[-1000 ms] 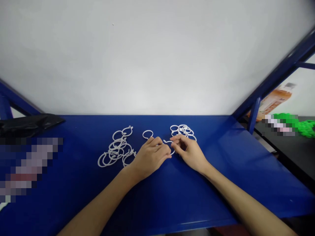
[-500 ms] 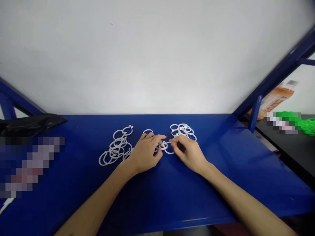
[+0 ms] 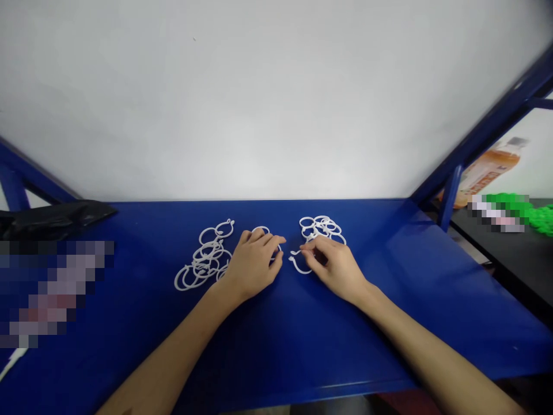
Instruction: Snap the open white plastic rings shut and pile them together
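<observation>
My right hand [image 3: 332, 262] pinches a white curtain ring [image 3: 301, 270] between thumb and fingers. That ring is open, its two knobbed ends pointing left. Just behind the hand lies a pile of white rings [image 3: 322, 222], partly covered by it. My left hand [image 3: 254, 259] is curled palm down, thumb and index finger around another white ring [image 3: 279, 249], most of which is hidden. Beyond its knuckles the edge of a single ring [image 3: 261, 229] shows. To its left several more rings [image 3: 205, 259] lie in a loose, overlapping heap.
The blue table [image 3: 276, 357] meets a pale wall [image 3: 276, 104] at the back, with blue frame bars on both sides. A black plastic bag [image 3: 52, 218] lies at left. Beyond the right bar are an orange-labelled bottle [image 3: 490, 173] and green netting [image 3: 542, 219] on a black surface.
The ring in my right hand has come apart from the rings at my left hand, and its gap now shows. My hands are slightly farther apart.
</observation>
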The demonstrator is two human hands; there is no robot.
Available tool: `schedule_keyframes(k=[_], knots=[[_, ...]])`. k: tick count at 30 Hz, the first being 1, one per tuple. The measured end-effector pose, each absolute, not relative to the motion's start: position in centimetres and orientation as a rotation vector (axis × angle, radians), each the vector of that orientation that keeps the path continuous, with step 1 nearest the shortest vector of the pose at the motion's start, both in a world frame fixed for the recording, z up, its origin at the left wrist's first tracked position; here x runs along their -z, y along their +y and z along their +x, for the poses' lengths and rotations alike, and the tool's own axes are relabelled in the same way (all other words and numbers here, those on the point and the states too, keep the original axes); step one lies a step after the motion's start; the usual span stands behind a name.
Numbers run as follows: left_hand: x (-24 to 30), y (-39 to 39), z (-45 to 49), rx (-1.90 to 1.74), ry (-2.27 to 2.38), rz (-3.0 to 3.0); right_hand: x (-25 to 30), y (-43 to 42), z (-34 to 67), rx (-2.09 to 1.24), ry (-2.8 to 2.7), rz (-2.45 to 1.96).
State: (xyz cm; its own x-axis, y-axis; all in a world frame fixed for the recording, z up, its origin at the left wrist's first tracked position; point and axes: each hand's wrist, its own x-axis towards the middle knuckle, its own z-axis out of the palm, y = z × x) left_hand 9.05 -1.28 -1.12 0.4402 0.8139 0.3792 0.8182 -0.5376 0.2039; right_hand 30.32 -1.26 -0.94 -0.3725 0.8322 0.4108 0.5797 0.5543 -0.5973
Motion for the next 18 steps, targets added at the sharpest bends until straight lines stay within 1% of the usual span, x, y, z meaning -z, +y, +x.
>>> schedule_keyframes(k=[6,12,15,18], knots=[[0.45,-1.74,9.27,0.799,-1.268,-2.771,0.7,-1.41,30.14,-0.596,-1.928,-1.167],[0.91,-1.17,9.03,0.961,-1.202,-2.645,0.85,-1.54,29.98,-0.844,-1.947,-1.119],[1.09,-1.21,9.14,1.044,-1.198,-2.644,0.99,-1.69,29.93,-0.91,-1.902,-1.099],[1.11,-1.44,9.19,1.045,-1.225,-2.661,0.9,-1.92,30.04,-0.967,-1.896,-1.075]])
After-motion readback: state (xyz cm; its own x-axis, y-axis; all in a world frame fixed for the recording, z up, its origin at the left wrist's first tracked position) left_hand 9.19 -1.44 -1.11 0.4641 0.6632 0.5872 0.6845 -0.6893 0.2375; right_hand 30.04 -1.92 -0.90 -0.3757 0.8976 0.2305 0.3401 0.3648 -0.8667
